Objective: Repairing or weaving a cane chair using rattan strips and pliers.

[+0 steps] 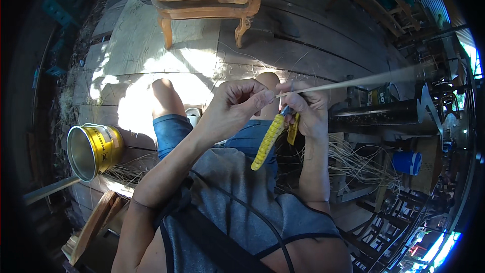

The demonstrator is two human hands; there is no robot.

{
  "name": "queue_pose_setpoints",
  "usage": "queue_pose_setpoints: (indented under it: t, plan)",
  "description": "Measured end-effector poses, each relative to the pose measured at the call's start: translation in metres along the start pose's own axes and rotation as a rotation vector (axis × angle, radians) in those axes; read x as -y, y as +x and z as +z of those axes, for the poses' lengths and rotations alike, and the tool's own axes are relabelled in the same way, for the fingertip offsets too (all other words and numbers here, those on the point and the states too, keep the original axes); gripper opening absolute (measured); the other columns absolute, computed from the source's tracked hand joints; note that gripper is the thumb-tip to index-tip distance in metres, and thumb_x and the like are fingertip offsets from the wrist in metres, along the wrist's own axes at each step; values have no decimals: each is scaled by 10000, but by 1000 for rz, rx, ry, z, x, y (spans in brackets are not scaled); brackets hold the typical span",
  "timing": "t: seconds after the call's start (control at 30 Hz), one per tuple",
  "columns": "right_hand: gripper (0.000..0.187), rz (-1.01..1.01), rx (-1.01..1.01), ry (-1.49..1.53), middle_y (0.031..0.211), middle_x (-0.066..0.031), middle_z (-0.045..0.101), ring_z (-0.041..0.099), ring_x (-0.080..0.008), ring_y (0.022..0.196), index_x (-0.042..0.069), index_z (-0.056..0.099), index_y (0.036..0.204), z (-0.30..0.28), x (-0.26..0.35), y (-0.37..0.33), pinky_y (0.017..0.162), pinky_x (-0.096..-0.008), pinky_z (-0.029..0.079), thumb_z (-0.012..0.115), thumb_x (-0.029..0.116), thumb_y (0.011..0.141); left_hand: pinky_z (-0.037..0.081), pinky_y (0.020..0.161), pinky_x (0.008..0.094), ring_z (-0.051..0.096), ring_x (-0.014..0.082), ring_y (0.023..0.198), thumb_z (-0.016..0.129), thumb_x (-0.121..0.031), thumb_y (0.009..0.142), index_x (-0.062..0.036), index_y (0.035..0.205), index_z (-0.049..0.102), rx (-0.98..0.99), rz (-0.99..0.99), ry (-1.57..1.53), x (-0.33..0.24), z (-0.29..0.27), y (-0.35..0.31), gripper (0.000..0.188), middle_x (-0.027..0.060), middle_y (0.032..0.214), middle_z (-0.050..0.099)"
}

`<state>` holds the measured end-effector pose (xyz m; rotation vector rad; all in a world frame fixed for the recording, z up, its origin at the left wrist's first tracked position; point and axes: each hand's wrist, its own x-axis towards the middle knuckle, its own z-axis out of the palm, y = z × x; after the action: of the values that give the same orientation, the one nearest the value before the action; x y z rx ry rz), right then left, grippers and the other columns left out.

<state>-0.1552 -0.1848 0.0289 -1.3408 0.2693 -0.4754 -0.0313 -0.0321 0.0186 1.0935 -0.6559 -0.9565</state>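
Between thumb and fingers, my left hand [235, 103] pinches the end of a thin pale cane strand [348, 83]. From there the strand passes by the fingers of my right hand [309, 108] and runs off to the right, where it blurs. My right hand is closed around a pair of pliers [266, 141] with yellow ribbed grips, one grip pointing down toward my lap. The jaws are mostly hidden by the fingers, and I cannot tell whether they touch the strand. Both hands are close together above my knees.
A carved wooden chair [202, 2] stands ahead on the plank floor [298, 45]. To the left is a yellow metal can [103, 146]. Loose cane strands [358, 164] lie in a tangle on the right, near a blue container [407, 163] and a dark horizontal cylinder [376, 115].
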Motion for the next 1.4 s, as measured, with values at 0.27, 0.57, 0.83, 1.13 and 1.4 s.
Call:
queue_pose_setpoints:
  t: [0.27,0.57,0.83,1.13,1.4]
  plan:
    - [283,-43,-132,-49,648,-38,608,518,-64,445,-35,622,972,-23,4,10,392,-162,367,662,222,859,429,573,189,516,37,617,587,-233,931,-6,880,675,-12,-256,195,-20,-23,-12,248,10,698,604]
    - [157,-88,49,-53,749,-50,628,555,-45,550,24,626,956,7,0,-5,457,-181,449,695,86,829,371,516,172,459,7,576,571,-270,942,-30,867,639,103,-212,-29,-6,-13,-8,260,-24,667,555]
    - [159,43,140,-88,708,-28,618,555,-44,526,24,611,960,8,-7,-9,446,-150,419,683,109,847,389,527,203,478,39,605,571,-276,937,-10,867,634,49,101,172,3,4,-3,283,-4,684,559]
    - [171,73,85,-84,696,-39,625,569,-60,527,23,585,928,6,2,-18,437,-161,425,701,100,829,370,501,195,455,33,578,569,-261,940,-17,909,644,64,-163,172,-9,5,-15,257,-17,664,554]
    - [190,-108,79,-86,670,-41,608,554,-55,501,22,576,901,-14,7,-31,427,-167,428,721,97,805,314,488,157,422,10,553,574,-260,938,-45,875,635,152,-298,-169,-2,11,-29,233,-30,656,538]
